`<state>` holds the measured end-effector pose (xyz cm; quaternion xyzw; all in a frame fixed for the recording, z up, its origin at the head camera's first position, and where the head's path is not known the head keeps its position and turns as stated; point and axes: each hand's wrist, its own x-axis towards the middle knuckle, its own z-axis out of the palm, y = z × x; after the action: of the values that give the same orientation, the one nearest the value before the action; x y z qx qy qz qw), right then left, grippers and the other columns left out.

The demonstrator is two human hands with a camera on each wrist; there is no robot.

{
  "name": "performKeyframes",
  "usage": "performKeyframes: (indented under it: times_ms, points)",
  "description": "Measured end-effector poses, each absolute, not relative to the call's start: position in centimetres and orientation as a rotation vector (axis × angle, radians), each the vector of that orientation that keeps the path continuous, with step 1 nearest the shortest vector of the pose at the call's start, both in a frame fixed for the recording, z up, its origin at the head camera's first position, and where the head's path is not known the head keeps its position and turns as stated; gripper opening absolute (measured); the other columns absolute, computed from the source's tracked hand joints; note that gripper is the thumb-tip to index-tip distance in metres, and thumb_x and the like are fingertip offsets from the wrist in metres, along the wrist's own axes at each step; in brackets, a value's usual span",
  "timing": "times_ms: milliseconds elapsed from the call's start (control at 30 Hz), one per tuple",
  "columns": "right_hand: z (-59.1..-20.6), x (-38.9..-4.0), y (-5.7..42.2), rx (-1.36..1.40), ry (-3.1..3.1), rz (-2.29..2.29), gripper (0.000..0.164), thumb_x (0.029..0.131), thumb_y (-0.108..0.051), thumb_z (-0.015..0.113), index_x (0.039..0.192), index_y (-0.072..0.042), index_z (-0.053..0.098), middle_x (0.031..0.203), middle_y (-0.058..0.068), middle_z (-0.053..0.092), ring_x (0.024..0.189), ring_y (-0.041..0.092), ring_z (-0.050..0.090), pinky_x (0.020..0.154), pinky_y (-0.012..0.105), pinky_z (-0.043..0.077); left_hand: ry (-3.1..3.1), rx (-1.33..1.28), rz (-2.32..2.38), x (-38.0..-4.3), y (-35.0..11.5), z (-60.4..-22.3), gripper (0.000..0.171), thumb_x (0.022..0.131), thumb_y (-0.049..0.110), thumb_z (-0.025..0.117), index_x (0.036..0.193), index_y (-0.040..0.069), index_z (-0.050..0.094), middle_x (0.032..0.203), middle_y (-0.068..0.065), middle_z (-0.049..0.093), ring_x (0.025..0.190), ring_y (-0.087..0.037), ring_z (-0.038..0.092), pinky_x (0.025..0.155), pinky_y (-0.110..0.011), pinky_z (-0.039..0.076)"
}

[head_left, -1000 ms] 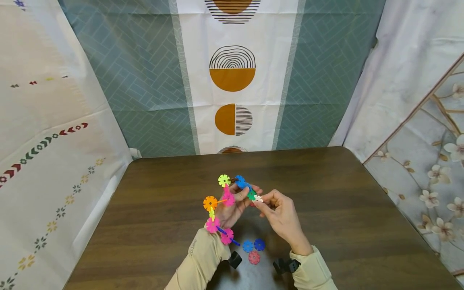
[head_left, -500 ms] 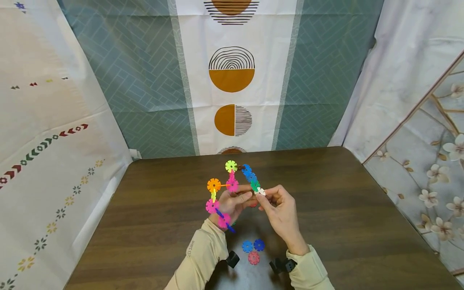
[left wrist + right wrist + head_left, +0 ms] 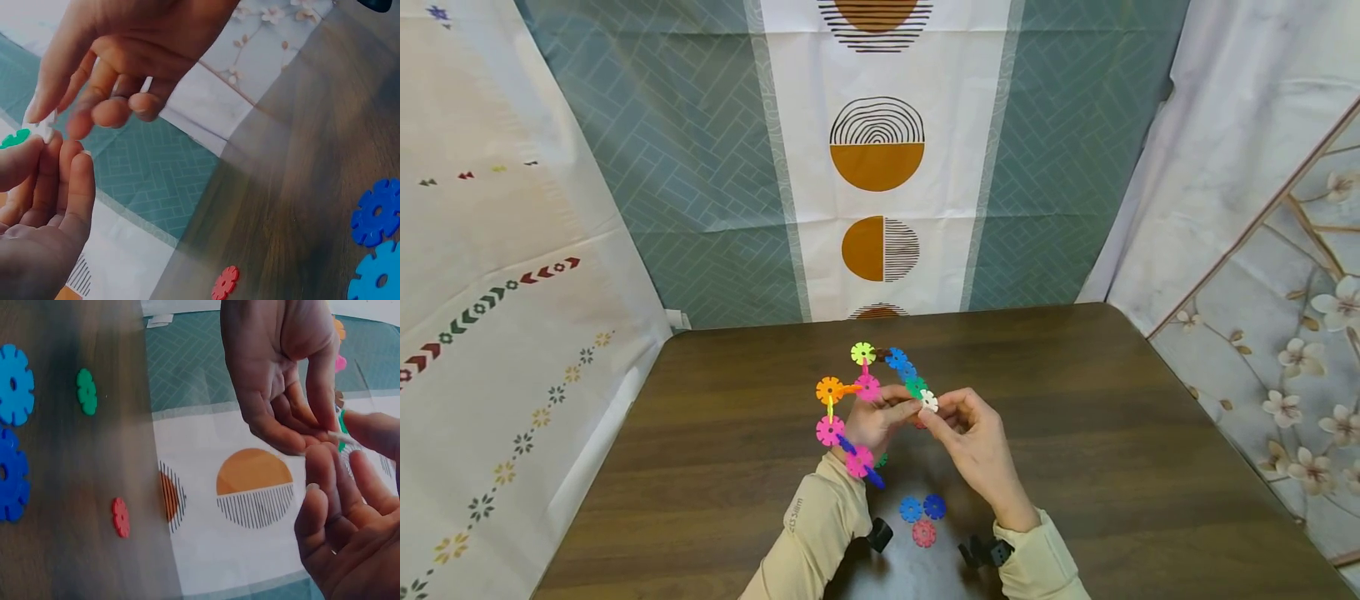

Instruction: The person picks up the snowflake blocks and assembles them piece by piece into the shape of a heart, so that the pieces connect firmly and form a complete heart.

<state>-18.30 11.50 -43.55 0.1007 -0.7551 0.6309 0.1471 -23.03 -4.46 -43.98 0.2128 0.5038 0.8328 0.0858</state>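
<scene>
A chain of notched plastic snowflake discs rises in a loop over the hands in the head view. It includes an orange disc (image 3: 830,390), a yellow-green disc (image 3: 862,354), pink discs (image 3: 831,431) and blue discs (image 3: 897,358). At its right end a green disc (image 3: 916,387) joins a white disc (image 3: 929,401). My left hand (image 3: 874,423) pinches the chain at this end, between thumb and fingers. Thumb and fingertips of my right hand (image 3: 976,442) pinch the white disc from the other side. Fingers partly cover the joint in both wrist views.
Loose discs lie on the brown table (image 3: 715,433): a light blue disc (image 3: 911,509), a dark blue disc (image 3: 935,506) and a pinkish-red disc (image 3: 924,533) near the front. Farther in are a red disc (image 3: 120,517) and a green disc (image 3: 87,392). Patterned cloths hang behind.
Over the second the chain has lifted off the left sleeve, then shifted slightly left. The white disc shows more of its face now. Both hands keep their hold.
</scene>
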Motion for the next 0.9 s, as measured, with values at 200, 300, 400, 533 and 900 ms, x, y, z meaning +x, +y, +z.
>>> performKeyframes:
  times_ms: [200,300,400,533,900]
  points:
    - [-44.0,-18.2,12.0,0.320,-2.324,1.750,0.023,0.085,-0.029,0.076,0.099,-0.016,0.064,0.085,0.000,0.066,0.070,0.019,0.060,0.061,0.026,0.051,1.488,0.621,2.531,-23.1,-4.8,-44.1,0.009,0.090,-0.019,0.050,0.091,-0.025,0.057,0.078,-0.002,0.071,0.070,-0.013,0.067,0.070,-0.026,0.056]
    - [-44.4,-18.2,12.4,0.347,-2.473,1.688,0.024,0.085,-0.032,0.075,0.101,-0.017,0.064,0.084,-0.003,0.065,0.071,0.018,0.059,0.062,0.026,0.051,1.473,0.604,2.541,-23.2,-4.9,-44.2,0.021,0.090,-0.019,0.051,0.088,-0.005,0.067,0.077,-0.003,0.071,0.071,-0.014,0.068,0.072,-0.028,0.057]
    - [-45.2,-18.0,12.8,0.411,-2.667,1.621,0.025,0.086,-0.030,0.074,0.104,-0.016,0.063,0.086,-0.005,0.064,0.073,0.016,0.059,0.064,0.027,0.052,1.462,0.552,2.521,-23.0,-5.1,-44.1,0.021,0.092,-0.013,0.053,0.088,0.003,0.066,0.078,-0.003,0.069,0.073,-0.016,0.069,0.074,-0.031,0.058]
    - [-46.5,-17.8,13.1,0.534,-2.896,1.502,0.031,0.085,-0.024,0.076,0.109,-0.009,0.062,0.089,-0.002,0.060,0.077,0.016,0.057,0.066,0.027,0.051,1.480,0.462,2.480,-22.9,-5.2,-44.0,0.012,0.095,-0.008,0.053,0.090,0.002,0.058,0.081,-0.004,0.066,0.076,-0.019,0.070,0.078,-0.035,0.057]
    - [-47.9,-17.0,12.8,0.690,-3.167,1.105,0.043,0.069,-0.026,0.088,0.100,-0.013,0.060,0.087,-0.002,0.051,0.075,0.012,0.048,0.067,0.029,0.046,1.500,0.421,2.451,-22.8,-5.2,-43.8,0.014,0.095,-0.008,0.052,0.092,0.005,0.055,0.078,-0.005,0.066,0.075,-0.017,0.069,0.080,-0.035,0.056]
